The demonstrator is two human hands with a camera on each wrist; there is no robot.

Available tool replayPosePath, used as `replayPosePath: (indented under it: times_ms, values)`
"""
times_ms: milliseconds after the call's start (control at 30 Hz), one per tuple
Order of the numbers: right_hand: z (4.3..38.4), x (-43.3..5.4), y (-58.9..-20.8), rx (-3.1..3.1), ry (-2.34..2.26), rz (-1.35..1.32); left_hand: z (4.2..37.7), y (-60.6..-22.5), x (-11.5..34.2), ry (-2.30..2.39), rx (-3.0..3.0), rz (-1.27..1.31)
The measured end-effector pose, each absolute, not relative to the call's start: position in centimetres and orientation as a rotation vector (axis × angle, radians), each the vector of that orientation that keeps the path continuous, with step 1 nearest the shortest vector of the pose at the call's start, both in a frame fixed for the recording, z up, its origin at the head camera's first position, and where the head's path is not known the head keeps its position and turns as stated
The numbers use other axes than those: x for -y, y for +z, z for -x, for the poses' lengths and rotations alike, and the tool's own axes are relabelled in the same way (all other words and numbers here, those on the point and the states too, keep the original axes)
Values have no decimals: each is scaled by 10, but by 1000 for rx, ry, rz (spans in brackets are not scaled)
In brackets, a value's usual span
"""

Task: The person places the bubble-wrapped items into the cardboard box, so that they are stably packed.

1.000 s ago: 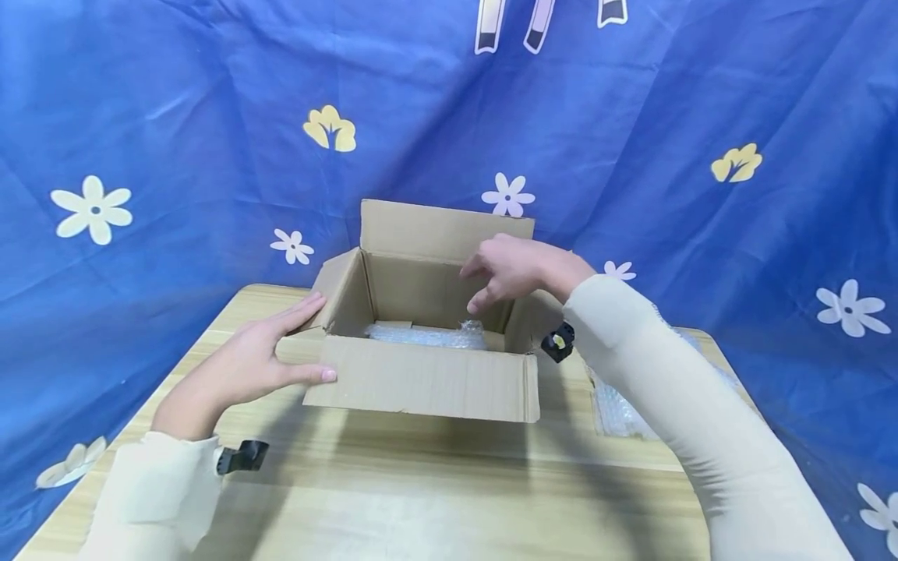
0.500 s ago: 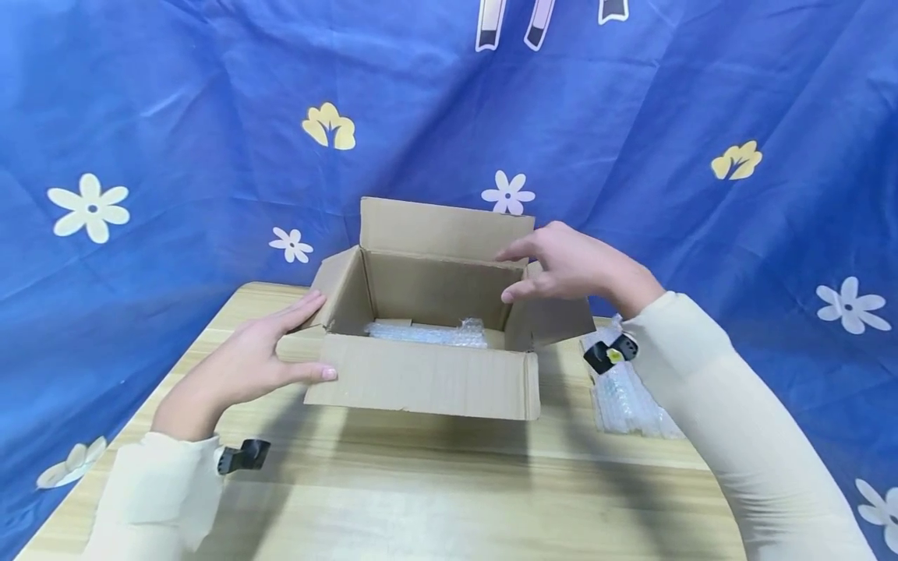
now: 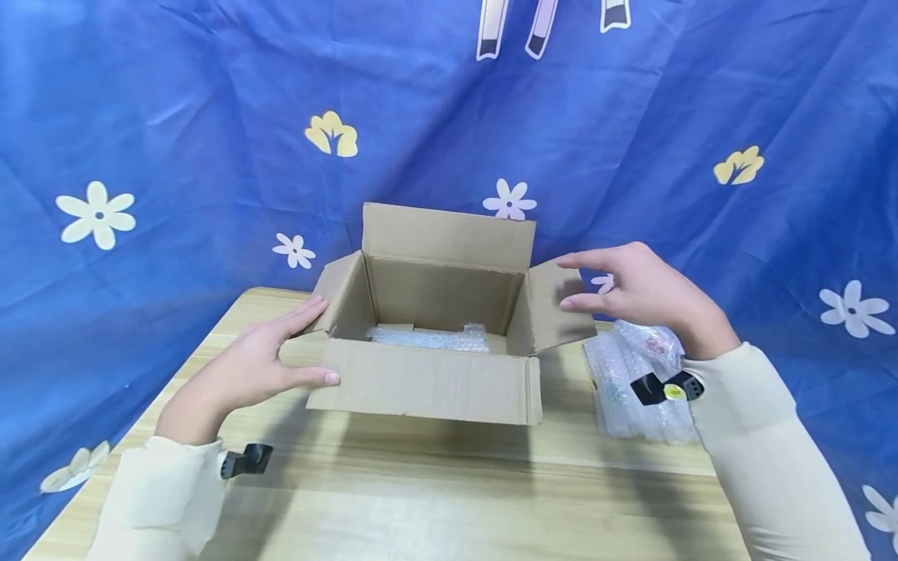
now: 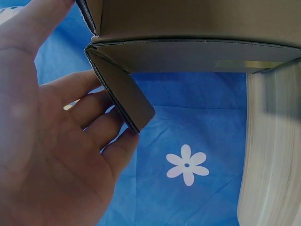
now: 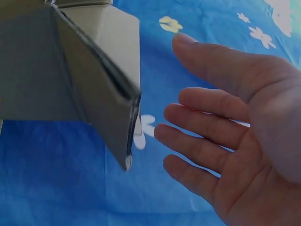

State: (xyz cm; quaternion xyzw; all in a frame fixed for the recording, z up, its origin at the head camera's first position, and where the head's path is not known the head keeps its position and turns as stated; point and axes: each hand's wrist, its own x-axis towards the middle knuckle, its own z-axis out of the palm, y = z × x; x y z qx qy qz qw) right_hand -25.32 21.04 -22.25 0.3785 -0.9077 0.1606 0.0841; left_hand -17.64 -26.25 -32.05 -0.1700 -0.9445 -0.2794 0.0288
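Observation:
An open cardboard box (image 3: 424, 382) stands on the table with its flaps spread outward. Inside lies a bubble-wrapped item (image 3: 431, 338). My left hand (image 3: 242, 372) is at the box's left side, fingers against the left flap (image 4: 123, 92) and thumb on the front flap. Its fingers are fairly straight in the left wrist view. Off the right flap (image 3: 559, 305), my right hand (image 3: 641, 292) hovers with fingers extended and nothing between them. A gap separates those fingers from the flap edge in the right wrist view.
Several bubble-wrapped packages (image 3: 634, 389) lie on the table right of the box, partly behind the right wrist. A blue patterned cloth (image 3: 421, 101) hangs behind the wooden table (image 3: 421, 499). Black cameras are strapped to both wrists.
My right hand has moved from above the box's interior out to the right, past the right flap, uncovering it and the packages. The left hand has stayed at the box's left side.

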Motion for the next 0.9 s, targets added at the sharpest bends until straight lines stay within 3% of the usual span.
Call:
replayPosePath:
  times_ms: [533, 900]
  values:
    - [245, -275, -251, 2728, 600, -858, 179, -319, 256, -836, 2921, 509]
    - [237, -308, -270, 2915, 809, -530, 180, -320, 257, -838, 2925, 516]
